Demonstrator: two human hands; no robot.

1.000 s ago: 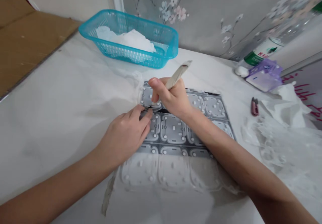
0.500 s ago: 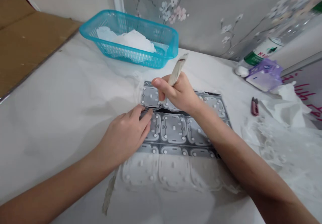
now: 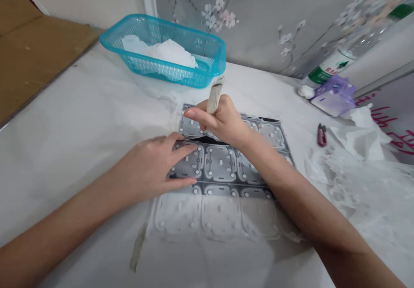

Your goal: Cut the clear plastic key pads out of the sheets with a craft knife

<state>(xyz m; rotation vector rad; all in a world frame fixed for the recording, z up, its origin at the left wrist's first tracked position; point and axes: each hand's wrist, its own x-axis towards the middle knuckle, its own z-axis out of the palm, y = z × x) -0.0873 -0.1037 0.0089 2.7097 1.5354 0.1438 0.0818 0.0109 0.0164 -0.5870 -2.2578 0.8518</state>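
A translucent rubbery sheet [image 3: 223, 167] moulded into rows of rounded pads with white nubs lies over a dark mat at the table's middle. My left hand [image 3: 155, 167] rests flat on the sheet's left side, fingers spread, pressing it down. My right hand [image 3: 223, 122] is closed round a slim tool with a taped handle [image 3: 214, 96], held nearly upright. The tool's tip is hidden under the fingers, at a dark slit between the top two rows of pads.
A turquoise plastic basket [image 3: 211, 59] holding white pieces stands at the back. At the right lie a purple packet [image 3: 334, 96], a green-labelled bottle [image 3: 326, 70], small dark red snips [image 3: 321, 135] and heaps of white trimmings [image 3: 362, 171]. Cardboard [image 3: 35, 59] lies at the far left.
My left hand has gone from a pinch at the slit to lying flat on the sheet. My right hand swung the tool from slanting right to nearly upright.
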